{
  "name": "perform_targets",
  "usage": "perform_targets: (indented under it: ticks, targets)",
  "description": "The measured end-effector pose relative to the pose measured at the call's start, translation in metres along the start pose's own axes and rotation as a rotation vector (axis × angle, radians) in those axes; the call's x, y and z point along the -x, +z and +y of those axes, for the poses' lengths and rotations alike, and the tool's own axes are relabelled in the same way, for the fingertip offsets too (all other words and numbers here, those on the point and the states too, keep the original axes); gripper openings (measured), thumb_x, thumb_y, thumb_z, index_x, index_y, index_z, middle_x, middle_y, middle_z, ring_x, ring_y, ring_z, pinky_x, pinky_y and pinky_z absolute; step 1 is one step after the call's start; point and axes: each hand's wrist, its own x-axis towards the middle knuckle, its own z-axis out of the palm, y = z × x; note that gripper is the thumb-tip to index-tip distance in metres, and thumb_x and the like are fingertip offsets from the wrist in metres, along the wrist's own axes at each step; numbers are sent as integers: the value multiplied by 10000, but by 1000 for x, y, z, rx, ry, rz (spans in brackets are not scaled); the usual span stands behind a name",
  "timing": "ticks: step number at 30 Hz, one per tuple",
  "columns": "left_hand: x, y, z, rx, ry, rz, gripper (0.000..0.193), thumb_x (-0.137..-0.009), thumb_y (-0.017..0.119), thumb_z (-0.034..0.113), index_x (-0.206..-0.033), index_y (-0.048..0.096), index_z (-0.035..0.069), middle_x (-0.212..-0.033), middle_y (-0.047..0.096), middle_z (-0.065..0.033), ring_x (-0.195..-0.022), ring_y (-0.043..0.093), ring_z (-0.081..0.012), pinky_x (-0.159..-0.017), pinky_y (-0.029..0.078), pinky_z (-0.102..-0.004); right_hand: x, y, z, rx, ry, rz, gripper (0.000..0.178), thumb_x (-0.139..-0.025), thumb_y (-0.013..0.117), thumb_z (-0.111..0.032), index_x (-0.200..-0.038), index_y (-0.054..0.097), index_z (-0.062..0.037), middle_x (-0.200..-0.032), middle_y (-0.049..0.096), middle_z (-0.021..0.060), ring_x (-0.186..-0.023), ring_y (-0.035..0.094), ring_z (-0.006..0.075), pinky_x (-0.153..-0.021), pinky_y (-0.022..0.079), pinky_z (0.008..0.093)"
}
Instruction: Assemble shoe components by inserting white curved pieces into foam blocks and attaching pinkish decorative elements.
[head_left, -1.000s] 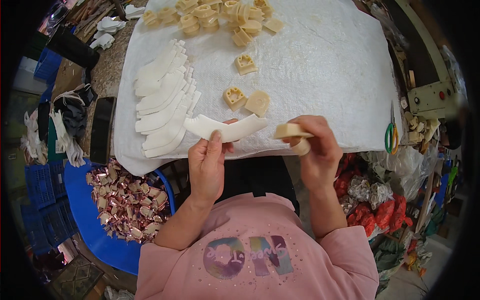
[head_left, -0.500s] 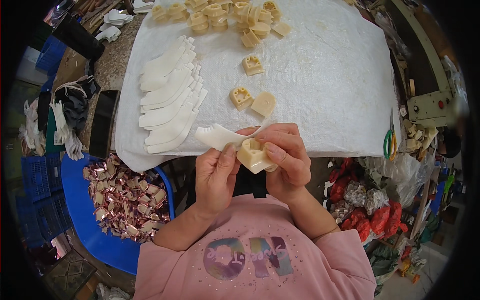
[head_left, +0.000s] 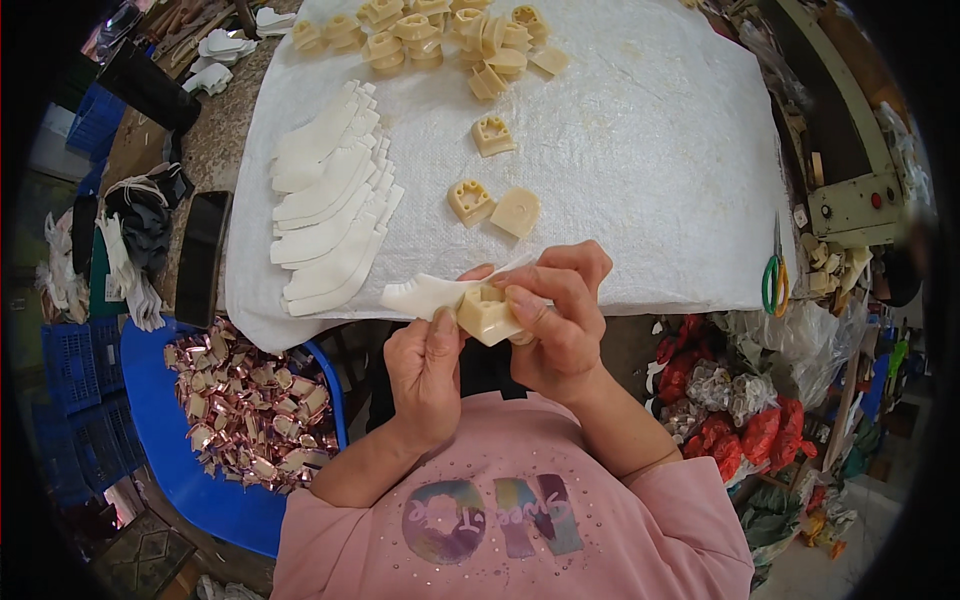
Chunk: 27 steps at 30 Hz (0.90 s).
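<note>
A cream plastic shoe heel point(head_left: 488, 320) is held between my two hands, just off the table's near edge, its hollow side facing up. A curved white strip point(head_left: 425, 295) with one notched end lies along the heel's far side. My left hand point(head_left: 430, 365) pinches the heel's left side, with the thumb in front and a fingertip behind the strip. My right hand point(head_left: 565, 325) has its thumb on the heel's right rim, and its bent fingers are at the strip's right end. What the right fingertips press is partly hidden. Two loose heels point(head_left: 470, 202) lie beyond my hands.
On the white sheet point(head_left: 640, 170) are overlapping white strips point(head_left: 325, 205) at left and a heap of heels point(head_left: 420, 35) at the far side. Scissors point(head_left: 776, 285) lie at the right edge, a phone point(head_left: 203, 258) at left. A blue tub point(head_left: 185, 480) holds shiny pink pieces.
Both hands have shifted slightly left in the picture with the heel, as has the table. The right fingers have risen and bent more at the strip's right end.
</note>
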Motion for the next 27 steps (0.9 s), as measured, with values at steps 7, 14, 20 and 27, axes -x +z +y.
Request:
perform_targets:
  ticks: [7,14,20,27]
  targets:
    - [-6,-16,1,-353,121,-75,374,-984,347,151,-1174,460,-150,-1242,499,-217,-1082,542,-218,-925,448,-321,-3,1,3,19,54,-6,310,-609,680,-77,-906,611,-131,-900,615,7,-792,476,227,-757,252,424]
    - [-8,-21,14,-582,183,122,236,-947,469,88,-1018,605,-92,-756,638,-65,-662,543,-72,-611,435,-210,-23,-14,-18,279,53,-211,230,-595,671,-77,-813,623,-132,-799,553,-17,-810,479,211,-762,234,438]
    - [-4,-17,5,-636,158,85,176,-925,494,54,-977,611,-66,-714,553,-66,-611,453,-96,-545,387,-250,-27,-20,-22,288,204,-479,197,-573,631,-30,-724,565,-138,-738,412,0,-788,442,201,-739,228,438]
    - [-5,-12,-2,-931,409,15,174,-905,503,26,-1004,596,-82,-813,588,-153,-664,550,-255,-609,451,-312,-23,-20,-16,213,157,-562,192,-573,630,-20,-703,529,-119,-736,390,28,-765,418,213,-713,238,418]
